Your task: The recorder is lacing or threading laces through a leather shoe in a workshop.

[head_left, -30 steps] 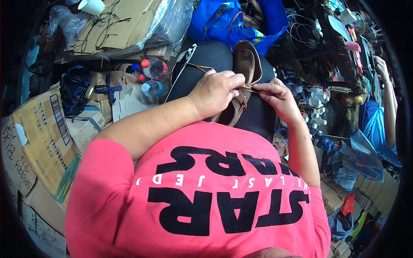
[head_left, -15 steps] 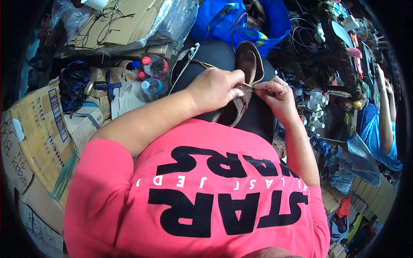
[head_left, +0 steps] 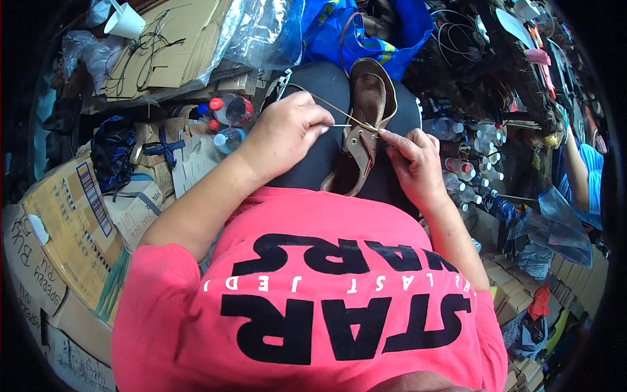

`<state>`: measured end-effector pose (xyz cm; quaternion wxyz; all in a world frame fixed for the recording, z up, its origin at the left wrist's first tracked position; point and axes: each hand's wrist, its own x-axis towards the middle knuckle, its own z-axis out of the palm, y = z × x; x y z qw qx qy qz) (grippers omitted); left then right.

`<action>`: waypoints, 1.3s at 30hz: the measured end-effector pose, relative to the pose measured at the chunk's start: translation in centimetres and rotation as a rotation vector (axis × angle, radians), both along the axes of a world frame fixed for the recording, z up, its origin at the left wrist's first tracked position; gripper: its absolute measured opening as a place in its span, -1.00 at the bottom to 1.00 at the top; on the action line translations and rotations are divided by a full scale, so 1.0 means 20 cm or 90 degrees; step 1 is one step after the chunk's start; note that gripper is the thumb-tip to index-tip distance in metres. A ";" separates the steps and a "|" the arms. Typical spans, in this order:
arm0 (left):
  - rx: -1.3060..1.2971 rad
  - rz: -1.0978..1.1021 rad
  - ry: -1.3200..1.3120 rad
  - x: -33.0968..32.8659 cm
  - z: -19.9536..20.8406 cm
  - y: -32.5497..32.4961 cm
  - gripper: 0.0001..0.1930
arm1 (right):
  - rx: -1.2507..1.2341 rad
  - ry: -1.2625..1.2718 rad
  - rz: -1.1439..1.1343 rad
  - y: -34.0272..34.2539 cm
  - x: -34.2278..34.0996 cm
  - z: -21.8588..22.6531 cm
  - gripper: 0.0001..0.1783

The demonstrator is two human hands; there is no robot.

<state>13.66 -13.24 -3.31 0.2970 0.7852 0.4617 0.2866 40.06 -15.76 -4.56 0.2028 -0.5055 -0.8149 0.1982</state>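
A brown shoe (head_left: 369, 95) with metal eyelets lies across my dark-trousered lap, its opening edge turned up. A thin tan shoelace (head_left: 330, 104) runs from the left to the eyelets. My left hand (head_left: 290, 134), left of the shoe, pinches a thin pale strand (head_left: 341, 125) that stretches to the shoe; whether it is a lace end or a tool I cannot tell. At the right side of the eyelets, my right hand (head_left: 415, 157) pinches the lace between thumb and forefinger, close against the shoe.
A blue bag (head_left: 366, 49) stands beyond my knees. Stacked cardboard (head_left: 176, 52) and bottles (head_left: 228, 111) are at the left, near cardboard boxes (head_left: 72, 209). More bottles (head_left: 486, 144) lie at the right, where another person's blue sleeve (head_left: 591, 183) shows at the edge.
My left hand has moved left, off the shoe, drawing the pale strand out. My right hand stays by the eyelets, slightly lower. The shoe's eyelets are now more exposed.
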 end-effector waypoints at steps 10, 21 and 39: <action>0.079 -0.075 0.030 0.10 -0.13 0.16 -0.79 | -0.201 0.065 0.028 0.16 0.07 0.04 -0.59; 0.044 -0.104 0.070 0.11 -0.12 0.16 -0.81 | -0.210 0.110 0.037 0.20 0.06 0.03 -0.64; 0.045 -0.116 0.004 0.10 -0.11 0.19 -0.79 | -0.094 0.030 0.023 0.03 0.03 0.04 -0.60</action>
